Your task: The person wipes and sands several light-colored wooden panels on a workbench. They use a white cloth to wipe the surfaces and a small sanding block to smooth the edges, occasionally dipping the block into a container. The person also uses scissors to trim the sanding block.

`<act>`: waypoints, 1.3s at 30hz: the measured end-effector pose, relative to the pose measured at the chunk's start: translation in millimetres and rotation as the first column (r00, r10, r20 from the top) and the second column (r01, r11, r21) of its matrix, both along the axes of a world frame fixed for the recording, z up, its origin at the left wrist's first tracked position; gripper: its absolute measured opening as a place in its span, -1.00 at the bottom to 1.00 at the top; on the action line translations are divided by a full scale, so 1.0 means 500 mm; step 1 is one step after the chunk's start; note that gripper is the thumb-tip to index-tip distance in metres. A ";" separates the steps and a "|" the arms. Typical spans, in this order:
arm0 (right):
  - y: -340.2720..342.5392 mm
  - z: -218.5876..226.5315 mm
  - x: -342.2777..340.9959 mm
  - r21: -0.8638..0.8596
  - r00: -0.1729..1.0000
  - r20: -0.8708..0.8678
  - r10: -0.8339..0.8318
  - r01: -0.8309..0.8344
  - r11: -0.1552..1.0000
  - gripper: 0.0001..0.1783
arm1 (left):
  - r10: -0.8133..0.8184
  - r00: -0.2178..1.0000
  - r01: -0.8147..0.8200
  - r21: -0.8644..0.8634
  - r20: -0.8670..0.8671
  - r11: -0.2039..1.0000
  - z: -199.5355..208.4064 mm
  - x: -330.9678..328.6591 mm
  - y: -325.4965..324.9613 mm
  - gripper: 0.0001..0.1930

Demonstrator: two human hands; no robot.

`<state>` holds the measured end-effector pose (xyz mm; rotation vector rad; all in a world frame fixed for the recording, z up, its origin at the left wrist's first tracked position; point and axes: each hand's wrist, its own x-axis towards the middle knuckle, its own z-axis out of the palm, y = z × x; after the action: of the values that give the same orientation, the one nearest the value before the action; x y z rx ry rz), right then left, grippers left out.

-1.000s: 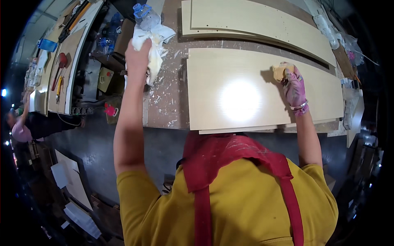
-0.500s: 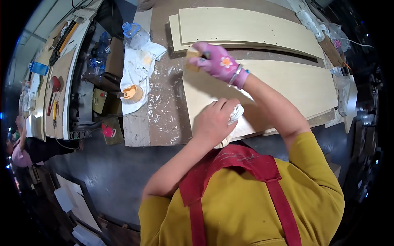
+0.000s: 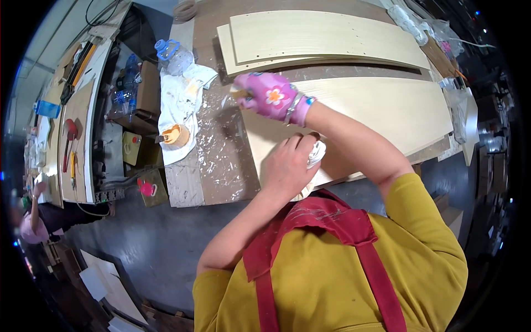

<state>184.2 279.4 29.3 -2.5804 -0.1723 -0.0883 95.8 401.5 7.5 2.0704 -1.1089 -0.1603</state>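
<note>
A pale wooden panel (image 3: 381, 110) lies on the worktable in front of me. My right hand (image 3: 272, 97), in a pink flowered glove, is closed round a tan block (image 3: 238, 94) like a sanding sponge at the panel's left edge. The fingers cover most of that block, and motion blurs it a little. Bare and curled, my left hand (image 3: 289, 165) grips a bunched white cloth (image 3: 317, 154) over the panel's near edge. Part of the cloth hangs below the fingers.
More pale panels (image 3: 310, 36) are stacked at the far side. Left of my panel, a white rag (image 3: 180, 105) holds a tub of orange-tan filler (image 3: 176, 135) and a blue-capped bottle (image 3: 177, 58). Another person (image 3: 36, 221) is at far left, near a side bench (image 3: 83, 122) with tools.
My right hand has moved left and nearer to me with the tan block, reaching the panel's left edge. My left hand keeps its hold on the cloth. The view has shifted slightly.
</note>
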 end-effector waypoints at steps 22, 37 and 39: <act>-0.477 0.016 -0.262 -0.109 0.872 -0.084 -0.483 0.474 0.874 -0.68 | 0.113 0.983 -0.106 0.056 -0.144 0.993 0.022 -0.023 -0.061 -0.65; -0.897 0.031 -0.434 -0.169 0.886 -0.202 -0.418 0.388 0.906 -0.76 | -0.021 0.944 -0.098 0.339 0.330 0.936 0.030 -0.141 -0.499 -0.60; -0.960 0.031 -0.467 -0.176 0.877 -0.174 -0.448 0.420 0.890 -0.76 | 0.003 0.934 -0.131 0.335 0.358 0.933 0.025 -0.145 -0.507 -0.58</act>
<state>-49.2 -200.6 44.5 -2.6925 0.5037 0.0350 23.4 148.2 20.3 2.5301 -1.2920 0.0554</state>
